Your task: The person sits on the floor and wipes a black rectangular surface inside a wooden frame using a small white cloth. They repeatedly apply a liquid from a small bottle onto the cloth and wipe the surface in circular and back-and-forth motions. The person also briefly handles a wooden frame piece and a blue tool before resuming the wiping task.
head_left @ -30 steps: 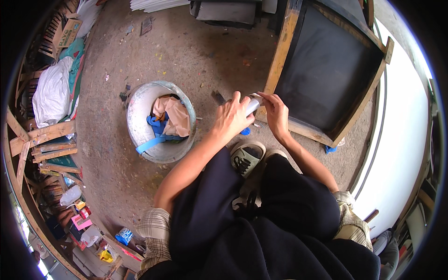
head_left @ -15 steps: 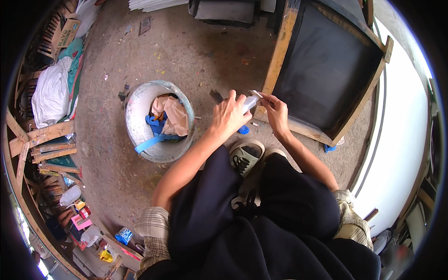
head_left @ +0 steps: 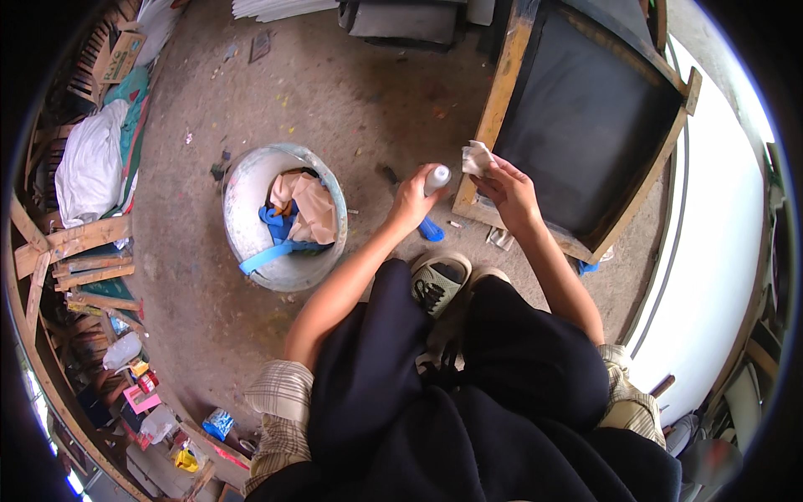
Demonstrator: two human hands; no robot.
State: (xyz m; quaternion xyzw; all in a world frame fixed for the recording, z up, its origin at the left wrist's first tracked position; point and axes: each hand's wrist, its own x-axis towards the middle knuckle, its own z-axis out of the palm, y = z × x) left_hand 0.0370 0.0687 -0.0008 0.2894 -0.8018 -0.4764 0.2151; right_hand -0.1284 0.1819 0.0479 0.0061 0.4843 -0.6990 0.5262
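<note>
My left hand is closed around a small whitish bottle, whose pale rounded end points up at me. A crumpled off-white rag or tissue is pinched between the thumb and fingers of my right hand. That hand hovers over the near-left corner of a wooden frame holding a dark panel. Bottle and rag are apart. On the floor under my left hand lies a tool with a blue handle, partly hidden by the hand.
A paint-stained white bucket holding brown paper and blue scraps stands to the left. White board lines the right side. Wood pieces, bags and containers crowd the far left. A scrap lies beside the frame; my shoes are just below.
The bottle has swung from tilted against the rag in my right hand to pointing up, apart from it. My right hand has turned, showing more of the rag.
</note>
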